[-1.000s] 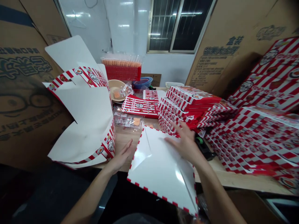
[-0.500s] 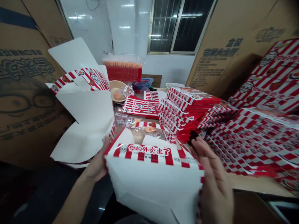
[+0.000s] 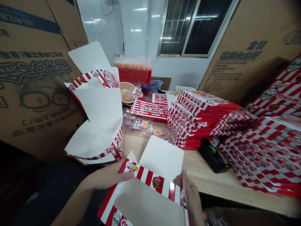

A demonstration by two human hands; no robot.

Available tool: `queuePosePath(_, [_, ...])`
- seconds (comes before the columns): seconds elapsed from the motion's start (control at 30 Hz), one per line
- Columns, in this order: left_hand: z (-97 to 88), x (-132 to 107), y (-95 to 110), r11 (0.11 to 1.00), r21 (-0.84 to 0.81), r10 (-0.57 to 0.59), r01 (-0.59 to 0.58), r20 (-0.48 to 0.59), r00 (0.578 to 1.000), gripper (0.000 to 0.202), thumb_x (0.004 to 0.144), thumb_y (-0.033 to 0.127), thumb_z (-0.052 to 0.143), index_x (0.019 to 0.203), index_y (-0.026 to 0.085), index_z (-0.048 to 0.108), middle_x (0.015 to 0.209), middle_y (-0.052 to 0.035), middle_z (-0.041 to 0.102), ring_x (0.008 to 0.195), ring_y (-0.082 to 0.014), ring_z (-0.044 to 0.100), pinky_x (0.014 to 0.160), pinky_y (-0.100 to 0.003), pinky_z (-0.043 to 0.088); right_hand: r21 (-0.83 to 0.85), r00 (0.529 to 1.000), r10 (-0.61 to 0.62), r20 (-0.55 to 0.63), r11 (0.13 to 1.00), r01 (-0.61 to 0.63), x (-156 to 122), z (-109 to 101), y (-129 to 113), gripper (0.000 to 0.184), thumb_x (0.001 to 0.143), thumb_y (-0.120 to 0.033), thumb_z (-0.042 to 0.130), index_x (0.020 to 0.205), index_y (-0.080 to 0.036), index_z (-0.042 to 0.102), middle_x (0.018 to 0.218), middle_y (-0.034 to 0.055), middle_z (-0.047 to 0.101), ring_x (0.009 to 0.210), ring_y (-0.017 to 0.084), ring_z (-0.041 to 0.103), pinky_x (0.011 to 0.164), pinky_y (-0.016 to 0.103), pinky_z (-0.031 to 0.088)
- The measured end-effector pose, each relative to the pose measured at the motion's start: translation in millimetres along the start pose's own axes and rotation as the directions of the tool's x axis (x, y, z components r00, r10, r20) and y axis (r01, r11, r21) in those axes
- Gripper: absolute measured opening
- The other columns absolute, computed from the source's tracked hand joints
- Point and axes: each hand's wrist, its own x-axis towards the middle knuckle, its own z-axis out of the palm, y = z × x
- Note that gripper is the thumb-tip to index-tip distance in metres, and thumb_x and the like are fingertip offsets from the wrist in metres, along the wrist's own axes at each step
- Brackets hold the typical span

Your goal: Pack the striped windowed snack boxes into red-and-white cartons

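Note:
A red-and-white striped cardboard food box (image 3: 147, 179) with a burger picture on its side is partly folded, its white inner flaps spread open. It is held low over the front edge of the wooden table (image 3: 209, 179). My left hand (image 3: 110, 177) grips its left side, fingers lying across the striped wall. My right hand (image 3: 189, 194) pinches the right corner, fingers on the outside. A black tape dispenser (image 3: 213, 155) lies to the right of my right hand, not touching it.
Stacks of flat striped boxes (image 3: 190, 119) fill the table's middle and right. Folded open boxes (image 3: 98, 119) pile up on the left. Small plastic packets with orange items (image 3: 138, 124) lie behind my hands, with a bowl (image 3: 127, 92) and a red basket (image 3: 134, 73) farther back. Large cardboard sheets flank the table.
The white sheet flat on the table has been lifted and folded up into a box shape. It has turned, now showing its burger side and open flaps, and both hands have dropped lower.

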Motion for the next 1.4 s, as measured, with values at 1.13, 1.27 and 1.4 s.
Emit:
queuePosePath(1.13, [-151.3, -57, -6, 0.875, 0.46, 0.477, 0.15, -0.873, -0.107, 0.032, 0.076, 0.033, 0.054, 0.103, 0.017, 0.064, 0.094, 0.0007, 0.069, 0.087, -0.0151, 0.061, 0.083, -0.026, 0.047, -0.137, 0.356, -0.477, 0.804, 0.433, 0.891, 46, 219, -57, 0.072, 0.08, -0.056, 0.051, 0.137, -0.019, 0.03, 0.15, 0.0147, 0.005, 0.138, 0.026, 0.007, 0.109, 0.048, 0.019])
queuePosePath(1.27, [-140.7, -53, -11, 0.671, 0.668, 0.736, 0.321, -0.653, -0.18, 0.058, 0.077, 0.039, 0.056, 0.128, 0.015, 0.045, 0.127, -0.0092, 0.053, 0.116, -0.0234, 0.049, 0.1, -0.036, 0.036, -0.147, 0.384, -0.49, 0.783, 0.453, 0.879, 51, 207, -46, 0.07, 0.081, -0.052, 0.051, 0.138, -0.018, 0.029, 0.15, 0.0145, 0.009, 0.138, 0.023, 0.008, 0.109, 0.044, 0.019])
queuePosePath(1.4, [-99.8, -45, 6, 0.532, 0.784, 0.824, 0.321, -0.392, -0.409, 0.052, 0.076, 0.032, 0.054, 0.124, 0.012, 0.049, 0.125, -0.0118, 0.054, 0.116, -0.028, 0.048, 0.1, -0.046, 0.035, -0.154, 0.391, -0.545, 0.741, 0.429, 0.89, 54, 188, -42, 0.067, 0.083, -0.046, 0.052, 0.138, -0.018, 0.028, 0.15, 0.0134, 0.011, 0.138, 0.022, 0.011, 0.11, 0.042, 0.02])
